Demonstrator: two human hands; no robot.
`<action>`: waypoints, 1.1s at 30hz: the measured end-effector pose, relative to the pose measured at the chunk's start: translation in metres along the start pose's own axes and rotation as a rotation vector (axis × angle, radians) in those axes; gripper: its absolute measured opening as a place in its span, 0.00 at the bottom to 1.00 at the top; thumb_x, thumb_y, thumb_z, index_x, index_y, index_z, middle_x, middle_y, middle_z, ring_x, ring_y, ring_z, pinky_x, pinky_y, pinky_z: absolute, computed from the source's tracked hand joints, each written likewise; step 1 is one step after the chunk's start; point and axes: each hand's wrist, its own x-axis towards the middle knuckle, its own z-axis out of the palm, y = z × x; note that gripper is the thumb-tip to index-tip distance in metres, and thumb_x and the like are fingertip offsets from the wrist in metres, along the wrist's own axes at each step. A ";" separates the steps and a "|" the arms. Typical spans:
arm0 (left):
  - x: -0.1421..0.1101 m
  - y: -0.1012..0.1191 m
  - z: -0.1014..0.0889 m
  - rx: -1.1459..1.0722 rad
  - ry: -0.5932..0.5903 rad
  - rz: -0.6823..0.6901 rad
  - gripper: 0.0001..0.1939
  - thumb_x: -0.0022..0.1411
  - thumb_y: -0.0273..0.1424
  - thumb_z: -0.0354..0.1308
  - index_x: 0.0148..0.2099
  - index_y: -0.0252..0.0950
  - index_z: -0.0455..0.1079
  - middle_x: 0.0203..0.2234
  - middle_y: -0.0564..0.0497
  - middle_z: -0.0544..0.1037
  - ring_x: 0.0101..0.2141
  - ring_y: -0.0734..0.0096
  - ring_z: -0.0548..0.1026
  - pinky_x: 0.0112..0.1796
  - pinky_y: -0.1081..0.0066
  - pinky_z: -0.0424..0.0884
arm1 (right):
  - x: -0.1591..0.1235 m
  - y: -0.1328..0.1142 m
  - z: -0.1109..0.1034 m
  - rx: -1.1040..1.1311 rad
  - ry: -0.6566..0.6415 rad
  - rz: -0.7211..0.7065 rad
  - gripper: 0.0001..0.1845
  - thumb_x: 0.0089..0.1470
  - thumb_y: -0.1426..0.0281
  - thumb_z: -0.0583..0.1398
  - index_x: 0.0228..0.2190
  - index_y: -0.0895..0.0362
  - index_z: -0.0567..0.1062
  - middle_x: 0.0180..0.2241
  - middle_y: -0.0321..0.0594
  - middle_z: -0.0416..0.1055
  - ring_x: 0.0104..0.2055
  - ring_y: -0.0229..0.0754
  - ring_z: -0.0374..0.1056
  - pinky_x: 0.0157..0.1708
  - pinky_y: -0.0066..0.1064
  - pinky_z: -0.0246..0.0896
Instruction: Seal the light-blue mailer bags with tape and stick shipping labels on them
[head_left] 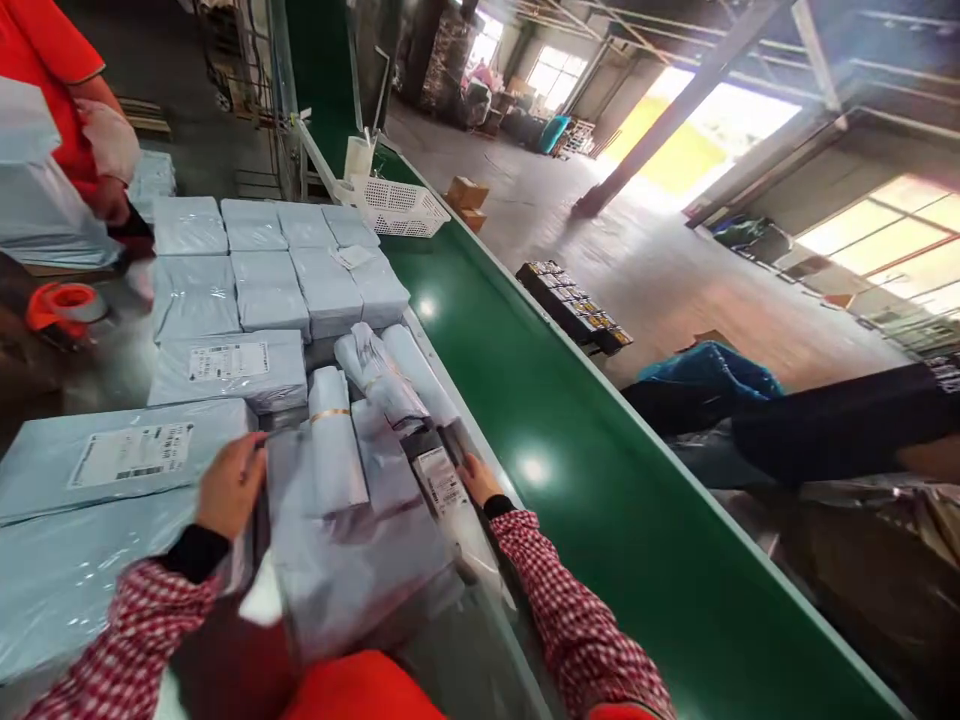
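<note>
My left hand (231,490) is closed on the near-left edge of a translucent plastic bag (337,570), its fingers curled at the bag's corner. On the bag lies a white roll (330,440) with a yellowish band round it. My right hand (480,480) is at the conveyor's edge, fingers curled beside a dark packet with a white label (441,480); what it grips is hidden. Behind these are another plastic-wrapped roll (382,375) and a plain white roll (420,375). Left of my left hand lies a large white labelled parcel (217,420).
Stacked white wrapped packs (262,285) fill the table's far side. A green conveyor belt (510,380) runs along the right, with a white basket (401,205) at its far end. An orange tape dispenser (64,310) lies left, near a person in a red shirt (52,60).
</note>
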 end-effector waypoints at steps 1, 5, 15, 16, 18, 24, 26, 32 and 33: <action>-0.006 0.026 0.023 -0.094 -0.089 0.035 0.24 0.61 0.46 0.43 0.47 0.34 0.69 0.45 0.42 0.77 0.48 0.57 0.73 0.52 0.57 0.68 | 0.009 0.013 0.003 0.009 -0.009 0.026 0.23 0.52 0.74 0.57 0.50 0.66 0.71 0.44 0.55 0.72 0.46 0.52 0.70 0.49 0.46 0.65; -0.037 0.107 0.111 -0.299 -0.347 0.043 0.19 0.59 0.39 0.46 0.43 0.35 0.72 0.41 0.44 0.79 0.43 0.61 0.76 0.48 0.60 0.71 | 0.041 0.026 0.027 0.081 -0.065 -0.039 0.27 0.46 0.73 0.63 0.51 0.64 0.71 0.51 0.52 0.69 0.53 0.50 0.65 0.55 0.41 0.59; -0.057 0.146 0.194 -0.482 -0.365 -0.259 0.11 0.54 0.28 0.53 0.39 0.33 0.72 0.37 0.45 0.79 0.38 0.64 0.77 0.45 0.61 0.73 | 0.067 0.046 0.026 0.341 -0.099 -0.239 0.04 0.45 0.74 0.61 0.27 0.59 0.76 0.33 0.39 0.68 0.32 0.37 0.64 0.38 0.31 0.62; -0.055 0.147 0.200 -0.486 -0.359 -0.278 0.12 0.54 0.27 0.53 0.41 0.33 0.72 0.38 0.44 0.79 0.39 0.64 0.77 0.45 0.61 0.73 | 0.067 0.047 0.021 0.366 -0.104 -0.258 0.04 0.45 0.72 0.61 0.27 0.59 0.76 0.32 0.38 0.68 0.31 0.37 0.64 0.37 0.30 0.62; -0.051 0.151 0.212 -0.503 -0.353 -0.315 0.14 0.54 0.24 0.52 0.44 0.32 0.70 0.41 0.42 0.78 0.41 0.63 0.77 0.43 0.61 0.74 | 0.067 0.048 0.011 0.409 -0.132 -0.292 0.06 0.47 0.69 0.60 0.26 0.59 0.76 0.30 0.38 0.70 0.31 0.38 0.64 0.35 0.30 0.61; -0.038 0.172 0.240 -0.599 -0.451 -0.294 0.28 0.49 0.15 0.54 0.54 0.33 0.64 0.54 0.40 0.71 0.55 0.63 0.69 0.47 0.66 0.72 | 0.065 0.057 -0.013 0.477 -0.243 -0.349 0.13 0.48 0.61 0.58 0.26 0.58 0.77 0.25 0.38 0.74 0.29 0.40 0.68 0.31 0.30 0.61; -0.037 0.178 0.246 -0.626 -0.513 -0.267 0.31 0.48 0.15 0.55 0.56 0.32 0.62 0.53 0.40 0.72 0.54 0.65 0.70 0.48 0.68 0.70 | 0.062 0.061 -0.018 0.490 -0.248 -0.358 0.15 0.48 0.60 0.57 0.28 0.58 0.78 0.27 0.39 0.76 0.31 0.41 0.70 0.33 0.30 0.63; -0.038 0.185 0.259 -0.540 -0.573 -0.251 0.15 0.58 0.24 0.52 0.48 0.30 0.71 0.34 0.47 0.79 0.34 0.69 0.76 0.38 0.70 0.69 | 0.055 0.067 -0.022 0.518 -0.211 -0.369 0.16 0.50 0.60 0.57 0.31 0.58 0.80 0.30 0.41 0.78 0.34 0.45 0.73 0.35 0.33 0.68; -0.038 0.185 0.262 -0.504 -0.571 -0.251 0.13 0.58 0.24 0.52 0.44 0.30 0.72 0.33 0.48 0.79 0.33 0.69 0.75 0.38 0.71 0.68 | 0.053 0.067 -0.022 0.521 -0.195 -0.369 0.16 0.51 0.60 0.57 0.31 0.57 0.80 0.31 0.41 0.78 0.35 0.45 0.73 0.36 0.34 0.69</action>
